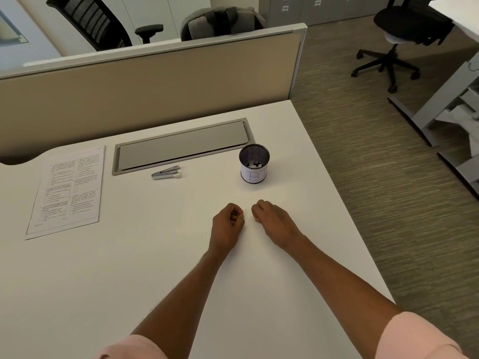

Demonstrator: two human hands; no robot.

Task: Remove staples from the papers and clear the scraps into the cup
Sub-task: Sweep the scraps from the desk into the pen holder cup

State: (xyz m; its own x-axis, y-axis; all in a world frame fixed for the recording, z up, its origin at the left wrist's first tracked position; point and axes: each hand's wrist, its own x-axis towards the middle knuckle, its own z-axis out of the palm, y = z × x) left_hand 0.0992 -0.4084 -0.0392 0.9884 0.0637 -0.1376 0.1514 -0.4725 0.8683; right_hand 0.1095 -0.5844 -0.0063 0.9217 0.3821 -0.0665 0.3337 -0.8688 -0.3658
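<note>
A stack of printed papers (66,190) lies flat at the left of the white desk (129,268). A metal staple remover (166,173) rests near the desk's middle, in front of a grey cable hatch. To its right stands a black mesh cup (254,163) wrapped in a white label, with pale scraps showing at its bottom. My left hand (228,224) and my right hand (272,220) rest on the desk in front of the cup, close together, both curled into loose fists. I see nothing held in either fist.
A grey cable hatch (181,146) is set into the desk behind the staple remover. A beige partition (145,86) closes the desk's far side. The desk's right edge runs beside carpeted floor, where an office chair (391,35) and another desk stand.
</note>
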